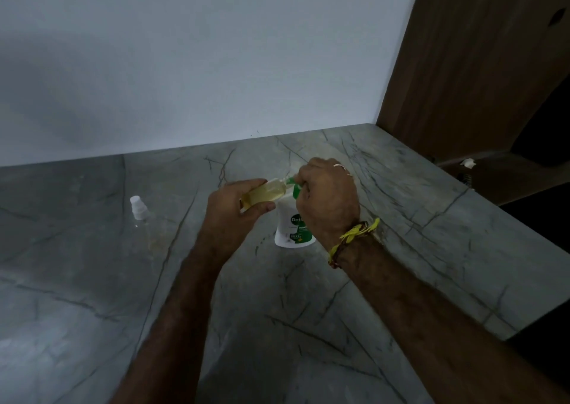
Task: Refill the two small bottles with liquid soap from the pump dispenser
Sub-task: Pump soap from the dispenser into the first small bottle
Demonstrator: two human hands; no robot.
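Both forearms reach forward over the grey, dark-veined stone countertop (401, 218) and meet above its middle. The left hand (234, 215) is turned palm-inward, its fingers and thumb curled round a small clear plastic bottle holding yellowish liquid (265, 195), which lies tilted almost on its side with its neck pointing right. The right hand (327, 200), knuckles up and bent at the wrist, is closed in a fist over the green pump head (293, 184) of a white, rounded plastic soap dispenser with a green label (291, 227); the bottle's mouth sits right at the pump's nozzle (whether they actually touch is hidden by the fingers). A ring shows on one finger of the right hand, and a knotted yellow thread band (354, 237) wraps that wrist. The dispenser stands upright on the countertop directly below both hands. Well to the left, apart from everything else, a second small clear bottle with a white cap (138, 210) stands on the stone; its transparent body is hard to make out against the surface. The countertop is smooth and matte, running back to a plain pale wall (216, 64) and right to a brown wooden panel (478, 64), with its near right edge dropping into shadow. Open stone lies all round the dispenser.
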